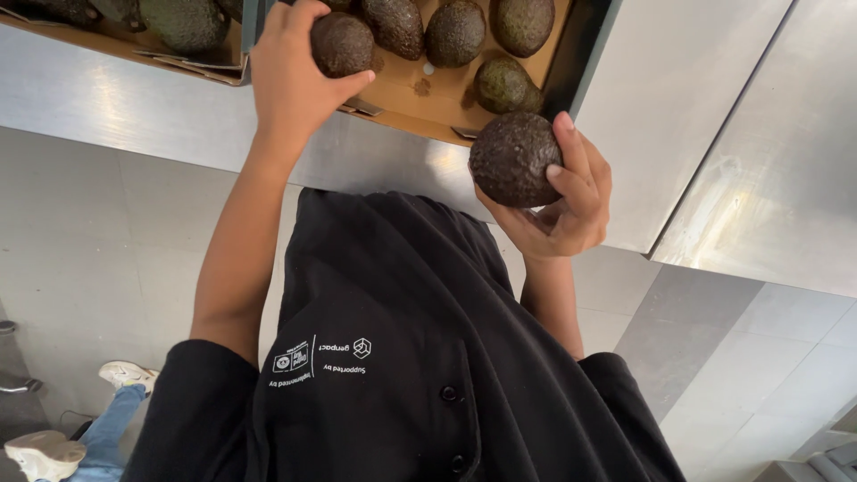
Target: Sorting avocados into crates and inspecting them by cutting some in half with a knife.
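My left hand (pixel 287 80) reaches into an open cardboard box (pixel 420 100) and is closed on a dark avocado (pixel 342 45) at the box's near left corner. My right hand (pixel 571 201) is held in front of the box, above my black shirt, cupping a second dark, bumpy avocado (pixel 515 159) from below with the thumb on its side. Several more avocados (pixel 455 32) lie in the box, some greener than others.
The box sits on a steel counter (pixel 107 107). A second cardboard box with avocados (pixel 170 27) stands at its left. Steel cabinet panels (pixel 759 161) fill the right. White shoes and a blue trouser leg (pixel 107 419) show on the grey tiled floor at bottom left.
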